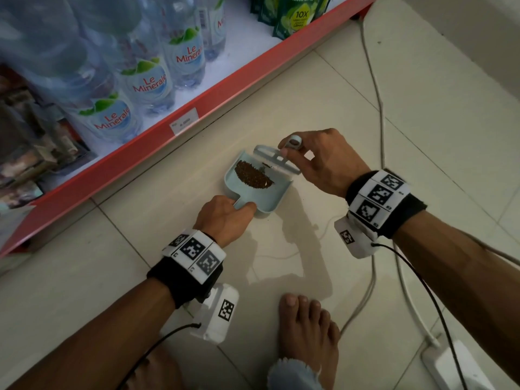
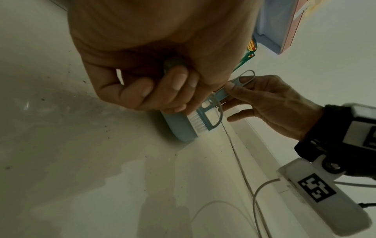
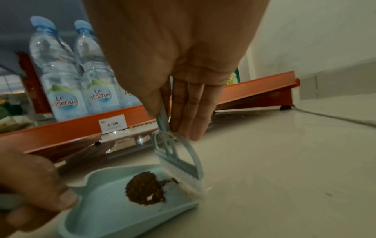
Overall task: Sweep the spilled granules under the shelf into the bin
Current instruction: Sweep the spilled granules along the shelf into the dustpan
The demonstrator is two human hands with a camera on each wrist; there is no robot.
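The left hand (image 1: 225, 218) is gripping the dustpan (image 1: 270, 198) handle; the right hand (image 1: 318, 161) is pinching the brush (image 1: 277, 159) handle, bristles at the pan's lip. Between the hands, the granules (image 1: 251, 175) are lying piled inside the pan.

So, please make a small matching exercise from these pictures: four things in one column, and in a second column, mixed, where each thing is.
Things:
1. granules
2. dustpan
3. brush
4. water bottles

Places:
a. pinched by the handle in the right hand
b. standing on the red-edged shelf
c. heaped inside the pan
d. on the floor tiles, handle gripped by the left hand

Pairs: 1-c, 2-d, 3-a, 4-b
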